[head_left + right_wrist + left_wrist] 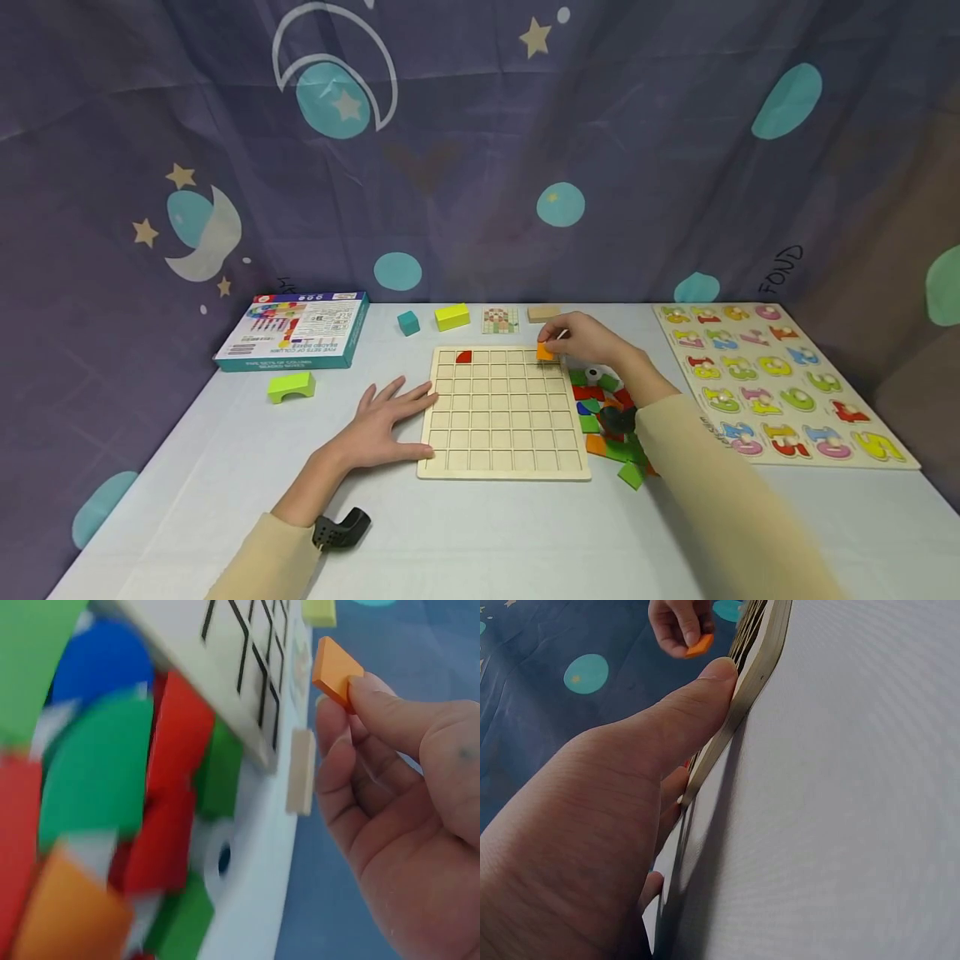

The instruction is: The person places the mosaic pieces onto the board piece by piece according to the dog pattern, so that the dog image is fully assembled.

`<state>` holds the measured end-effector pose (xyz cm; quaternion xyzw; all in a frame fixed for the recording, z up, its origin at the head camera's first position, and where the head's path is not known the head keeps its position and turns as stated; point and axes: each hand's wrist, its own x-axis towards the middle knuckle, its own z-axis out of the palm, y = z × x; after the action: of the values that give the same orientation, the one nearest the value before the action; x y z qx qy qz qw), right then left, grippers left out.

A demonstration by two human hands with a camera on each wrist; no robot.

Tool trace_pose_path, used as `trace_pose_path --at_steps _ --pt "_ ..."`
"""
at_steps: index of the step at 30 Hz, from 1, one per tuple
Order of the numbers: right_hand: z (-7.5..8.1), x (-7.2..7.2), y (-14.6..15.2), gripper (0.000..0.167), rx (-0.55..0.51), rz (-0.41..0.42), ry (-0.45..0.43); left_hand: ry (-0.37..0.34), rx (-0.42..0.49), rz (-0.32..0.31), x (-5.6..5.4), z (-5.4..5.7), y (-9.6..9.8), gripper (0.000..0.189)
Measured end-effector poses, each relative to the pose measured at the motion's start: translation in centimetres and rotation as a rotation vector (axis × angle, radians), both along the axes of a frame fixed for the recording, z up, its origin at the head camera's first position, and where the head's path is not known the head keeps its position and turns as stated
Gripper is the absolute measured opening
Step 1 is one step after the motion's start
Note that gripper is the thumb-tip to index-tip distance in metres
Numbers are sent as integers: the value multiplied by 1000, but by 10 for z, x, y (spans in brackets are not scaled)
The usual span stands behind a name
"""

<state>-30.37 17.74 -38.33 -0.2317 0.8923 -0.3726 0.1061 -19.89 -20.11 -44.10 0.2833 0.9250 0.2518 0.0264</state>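
Note:
A wooden grid board (491,476) lies flat on the table, with a red quarter-circle tile (464,357) in its top row near the left. My right hand (576,337) pinches an orange square tile (334,669) between thumb and fingers, above the board's top right corner. In the right wrist view the tile is tilted and clear of the grid. My left hand (387,419) rests at the board's left side with fingers spread. Its thumb (699,701) touches the board's edge in the left wrist view.
Loose coloured tiles (615,450) are piled right of the board. Behind it stand a teal cube (408,323), a yellow block (452,317), a pattern card (500,321) and a wooden block (543,313). A boxed set (292,332) and green arch (292,387) lie left, a number puzzle (780,383) right.

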Motion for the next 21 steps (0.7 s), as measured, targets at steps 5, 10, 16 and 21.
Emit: trace_pose_path --at_steps 5,10,16,21 --pt "-5 -1 -22 13 -10 1 -23 -2 5 -1 1 1 1 85" --pt "-8 -4 -46 14 -43 8 -27 -1 0 -1 1 1 -1 85" --pt "-10 -10 -72 12 -30 8 10 -17 -5 5 1 1 -1 85" --pt "-15 -12 -88 13 -24 1 4 -26 -11 7 1 1 -1 86"
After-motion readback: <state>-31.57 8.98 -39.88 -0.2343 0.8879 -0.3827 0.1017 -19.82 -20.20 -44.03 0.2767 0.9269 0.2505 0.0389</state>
